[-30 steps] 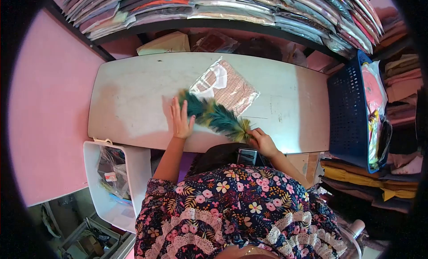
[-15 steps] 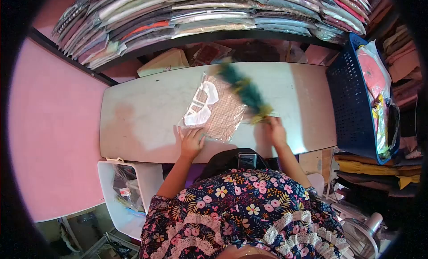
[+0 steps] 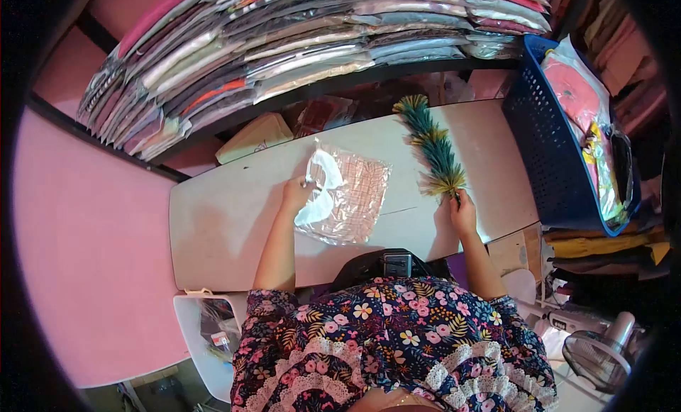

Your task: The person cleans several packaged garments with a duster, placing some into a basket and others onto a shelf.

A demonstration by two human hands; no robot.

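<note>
A plaid garment in a clear plastic bag [image 3: 362, 192] lies on the white table, its white collar-like part towards the left. My left hand [image 3: 296, 193] is closed on the bag's left edge, beside the white part. To the right, my right hand [image 3: 463, 213] grips the short handle of a green and yellow feather duster [image 3: 436, 151]. The duster slants away from me towards the table's far edge, apart from the bag.
Beyond the white table [image 3: 220, 235], a shelf holds stacks of bagged garments [image 3: 298, 50]. A blue perforated basket [image 3: 532, 121] with packed clothes stands at the right. Below on the left is a white bin [image 3: 195, 341], and a fan [image 3: 596, 359] sits low on the right.
The duster has moved to the right, off the bagged garment, and is no longer blurred. My left hand has gone from the bag's near corner up to its left edge; the bag has turned slightly.
</note>
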